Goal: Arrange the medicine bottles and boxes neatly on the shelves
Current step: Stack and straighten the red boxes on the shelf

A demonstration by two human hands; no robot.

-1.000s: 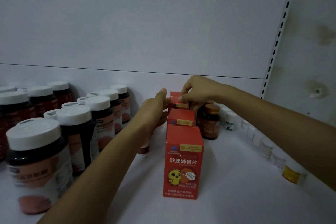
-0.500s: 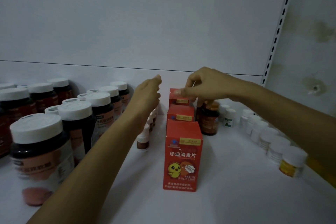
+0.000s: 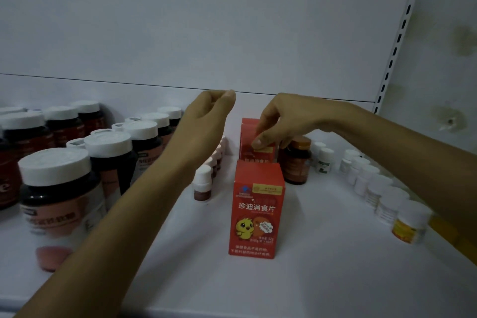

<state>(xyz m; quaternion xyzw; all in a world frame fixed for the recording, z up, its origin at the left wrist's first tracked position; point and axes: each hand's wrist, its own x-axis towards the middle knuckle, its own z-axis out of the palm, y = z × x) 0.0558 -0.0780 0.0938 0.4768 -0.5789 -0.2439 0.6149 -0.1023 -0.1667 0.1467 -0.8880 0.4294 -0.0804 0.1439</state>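
A: How far along does it look?

B: Mostly sorted, I'd say. The big jars (image 3: 56, 188) stand in rows at the left of the frame, a file of small bottles (image 3: 204, 183) runs back through the middle, and white tubs (image 3: 382, 193) line the right. The red boxes stand one behind another in the centre of the shelf (image 3: 322, 286) — the front box (image 3: 258, 209) is upright, label facing out.

A: And the hands?

B: The right hand (image 3: 281, 121) pinches the top of the back box (image 3: 246, 134), thumb on its front face. The left hand (image 3: 206, 121) hangs above the small bottles, fingers loosely curled, grasping nothing.

A: So what's left?

B: Squaring that back box into line, I judge. A brown bottle (image 3: 296, 162) stands alone just to its right and may want a row of its own.

A: Anything you can't make out?

B: Plenty. The front box hides the lower part of the one behind, so I cannot tell whether it rests on the shelf or is lifted — nor whether a third box sits between. The right forearm covers some tubs, the jars are cut off at the left edge, and dim light blurs most labels.
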